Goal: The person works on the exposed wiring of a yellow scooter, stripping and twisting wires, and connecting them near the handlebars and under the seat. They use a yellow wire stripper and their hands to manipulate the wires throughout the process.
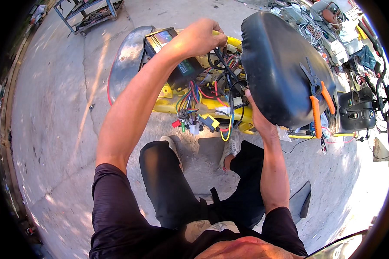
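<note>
Left fingers [221, 39] appear closed on black cable [221, 59]; right fingers [248, 93], grip indeterminable; connectors [186, 114] left of these hang loose, joining apparently outstanding.

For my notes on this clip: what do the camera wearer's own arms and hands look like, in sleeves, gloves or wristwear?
The left sleeve and right sleeve are dark, nearly black, and short, leaving both forearms bare. No watch or band shows on either wrist. The left grip is an ungloved hand; the right grip looks ungloved too, though partly hidden.
</note>
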`<state>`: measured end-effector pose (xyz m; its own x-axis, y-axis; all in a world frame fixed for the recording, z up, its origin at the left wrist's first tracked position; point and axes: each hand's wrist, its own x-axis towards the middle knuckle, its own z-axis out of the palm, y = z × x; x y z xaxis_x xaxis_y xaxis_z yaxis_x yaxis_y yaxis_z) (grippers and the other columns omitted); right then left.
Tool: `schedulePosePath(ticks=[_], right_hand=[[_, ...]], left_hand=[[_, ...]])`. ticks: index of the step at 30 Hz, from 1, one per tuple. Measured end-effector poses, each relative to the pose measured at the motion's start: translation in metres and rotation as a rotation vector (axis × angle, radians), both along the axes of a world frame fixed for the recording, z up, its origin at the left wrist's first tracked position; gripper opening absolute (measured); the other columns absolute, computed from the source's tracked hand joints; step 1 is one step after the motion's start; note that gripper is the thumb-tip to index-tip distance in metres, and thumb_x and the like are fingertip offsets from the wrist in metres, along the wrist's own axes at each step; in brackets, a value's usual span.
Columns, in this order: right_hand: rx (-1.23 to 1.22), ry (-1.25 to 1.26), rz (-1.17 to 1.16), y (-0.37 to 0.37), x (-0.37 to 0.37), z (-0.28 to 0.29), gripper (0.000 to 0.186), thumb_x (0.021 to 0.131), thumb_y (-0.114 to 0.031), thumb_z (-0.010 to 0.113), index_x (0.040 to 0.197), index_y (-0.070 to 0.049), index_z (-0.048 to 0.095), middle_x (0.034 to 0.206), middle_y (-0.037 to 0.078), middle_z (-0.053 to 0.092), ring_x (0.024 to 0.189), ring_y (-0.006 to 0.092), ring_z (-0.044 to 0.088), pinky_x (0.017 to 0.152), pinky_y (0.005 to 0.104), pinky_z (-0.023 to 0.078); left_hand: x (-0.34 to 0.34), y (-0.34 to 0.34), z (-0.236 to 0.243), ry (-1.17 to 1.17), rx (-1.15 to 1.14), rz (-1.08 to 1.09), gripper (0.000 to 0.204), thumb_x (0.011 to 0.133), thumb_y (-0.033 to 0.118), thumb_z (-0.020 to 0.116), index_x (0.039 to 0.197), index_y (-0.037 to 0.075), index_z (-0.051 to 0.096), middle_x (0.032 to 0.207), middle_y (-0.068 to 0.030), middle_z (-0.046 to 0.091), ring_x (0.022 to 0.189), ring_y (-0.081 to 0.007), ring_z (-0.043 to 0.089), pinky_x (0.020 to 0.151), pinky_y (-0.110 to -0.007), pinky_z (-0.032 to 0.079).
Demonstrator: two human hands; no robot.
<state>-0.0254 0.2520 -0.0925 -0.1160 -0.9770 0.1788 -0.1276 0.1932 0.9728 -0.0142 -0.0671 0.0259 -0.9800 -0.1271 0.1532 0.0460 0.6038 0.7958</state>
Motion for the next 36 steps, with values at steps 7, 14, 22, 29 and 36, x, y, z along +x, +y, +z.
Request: schedulePosePath(ticks=[7, 14, 22, 29, 36], right_hand=[[0.033, -0.134, -0.13, 0.0, -0.004, -0.003, 0.02, 0.097, -0.006, 0.076, 0.115, 0.001, 0.073, 0.11, 0.007, 0.074, 0.097, 0.0178, 0.065, 0.093, 0.0345, 0.052], [0.131, 0.008, -0.122, 0.006, -0.008, -0.007, 0.02, 0.097, -0.005, 0.076, 0.116, 0.0, 0.074, 0.111, 0.007, 0.074, 0.098, 0.017, 0.065, 0.093, 0.0334, 0.052], [0.231, 0.05, -0.153, -0.007, 0.005, 0.024, 0.022, 0.095, -0.003, 0.077, 0.117, -0.001, 0.074, 0.11, 0.007, 0.075, 0.097, 0.0167, 0.067, 0.092, 0.0328, 0.053], [0.2, 0.119, -0.117, -0.002, -0.005, 0.006, 0.023, 0.093, -0.004, 0.08, 0.115, -0.001, 0.074, 0.108, 0.006, 0.075, 0.095, 0.0167, 0.067, 0.088, 0.0331, 0.054], [0.114, -0.032, -0.09, 0.002, -0.008, 0.002, 0.022, 0.093, -0.002, 0.079, 0.114, 0.0, 0.075, 0.109, 0.008, 0.074, 0.095, 0.0172, 0.067, 0.087, 0.0332, 0.055]], left_hand=[[0.006, 0.006, 0.004, 0.122, 0.13, -0.001, 0.028, 0.088, 0.025, 0.076, 0.093, -0.003, 0.075, 0.075, -0.0077, 0.069, 0.069, -0.0146, 0.062, 0.064, -0.033, 0.05], [0.004, -0.002, -0.003, 0.073, 0.315, -0.085, 0.016, 0.09, 0.01, 0.071, 0.096, -0.005, 0.073, 0.09, -0.011, 0.077, 0.082, -0.0148, 0.069, 0.075, -0.029, 0.055], [0.01, -0.016, -0.002, -0.104, 0.457, -0.186, 0.015, 0.091, -0.004, 0.066, 0.104, -0.01, 0.069, 0.105, -0.0179, 0.077, 0.096, -0.017, 0.072, 0.089, -0.029, 0.056], [0.007, -0.019, -0.011, 0.003, 0.244, -0.185, 0.02, 0.089, -0.003, 0.066, 0.108, -0.005, 0.074, 0.102, -0.0139, 0.078, 0.094, -0.0193, 0.072, 0.089, -0.031, 0.056], [0.005, -0.001, 0.001, -0.005, -0.282, -0.118, 0.021, 0.088, 0.007, 0.068, 0.105, 0.001, 0.078, 0.09, -0.0163, 0.076, 0.082, -0.0262, 0.072, 0.077, -0.039, 0.056]])
